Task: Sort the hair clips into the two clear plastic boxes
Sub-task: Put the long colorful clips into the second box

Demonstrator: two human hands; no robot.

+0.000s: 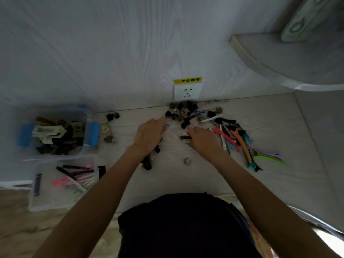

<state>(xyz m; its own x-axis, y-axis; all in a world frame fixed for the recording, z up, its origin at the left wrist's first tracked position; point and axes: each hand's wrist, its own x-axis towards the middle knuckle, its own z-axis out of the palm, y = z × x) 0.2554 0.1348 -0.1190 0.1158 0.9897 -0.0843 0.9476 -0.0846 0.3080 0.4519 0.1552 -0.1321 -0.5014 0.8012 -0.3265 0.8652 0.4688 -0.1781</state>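
Observation:
Loose hair clips lie on a pale mattress: dark claw clips [183, 110] heaped by the wall, long coloured duckbill clips [240, 140] fanned out to the right. My left hand [149, 135] reaches palm down toward the heap, fingers fairly straight over a small clip. My right hand [203, 139] rests beside it with its fingers curled over a dark clip [184, 138]; whether it grips the clip is unclear. On the left stand a clear box with blue latches [87, 123] holding claw clips and a clear box [37, 202] holding long clips.
A white wall socket [187, 92] with a yellow label sits just behind the heap. A few stray clips [107, 129] lie between the boxes and my hands, and more clips [148, 162] under my left wrist. A small pale clip [187, 161] lies near my right forearm.

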